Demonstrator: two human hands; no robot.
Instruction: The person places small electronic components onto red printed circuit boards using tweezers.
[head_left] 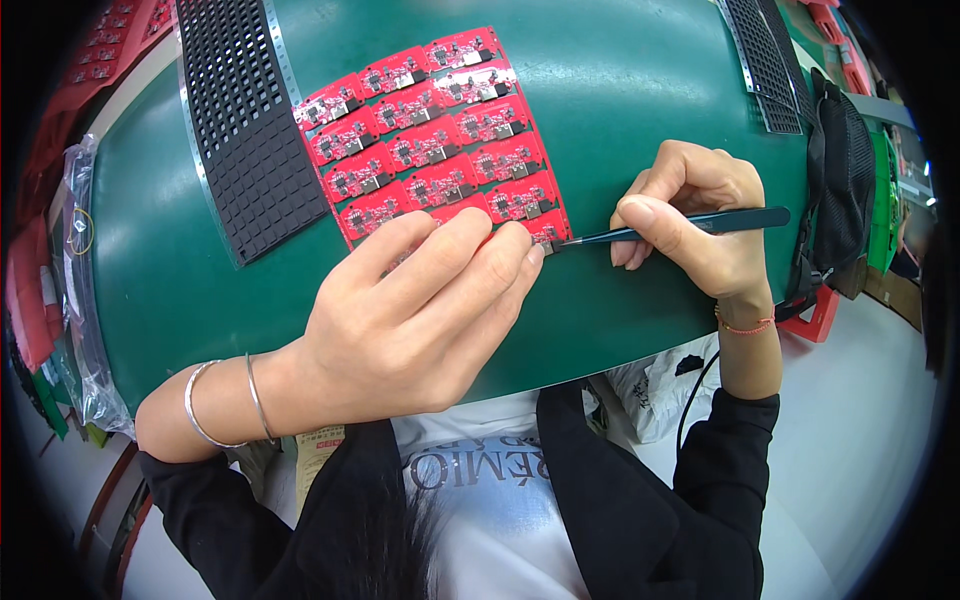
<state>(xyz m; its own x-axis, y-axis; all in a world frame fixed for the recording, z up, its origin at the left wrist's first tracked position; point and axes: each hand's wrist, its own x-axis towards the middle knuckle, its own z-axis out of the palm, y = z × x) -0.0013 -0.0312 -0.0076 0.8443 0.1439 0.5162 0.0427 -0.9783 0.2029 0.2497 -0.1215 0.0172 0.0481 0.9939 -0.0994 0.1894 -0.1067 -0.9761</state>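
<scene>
A red panel of circuit boards (430, 125) lies on the green tabletop, its small boards in rows with metal connectors and black square pads. My left hand (420, 300) presses on the panel's near part with bent fingers, hiding some boards; the thumb cannot be seen. In my right hand (700, 215) is a pair of dark tweezers (745, 219), pinched between thumb and fingers and pointing left. Their tip meets the panel's near right corner, beside a connector and close to my left fingertips. Whether the tip grips anything is too small to tell.
Left of the panel lies a sheet of black square pads (265, 185), its far part a lattice of openings. Another black sheet (765, 65) lies at the far right. A black mesh bag (842, 180) hangs by the right edge; clear plastic (85, 290) lines the left edge.
</scene>
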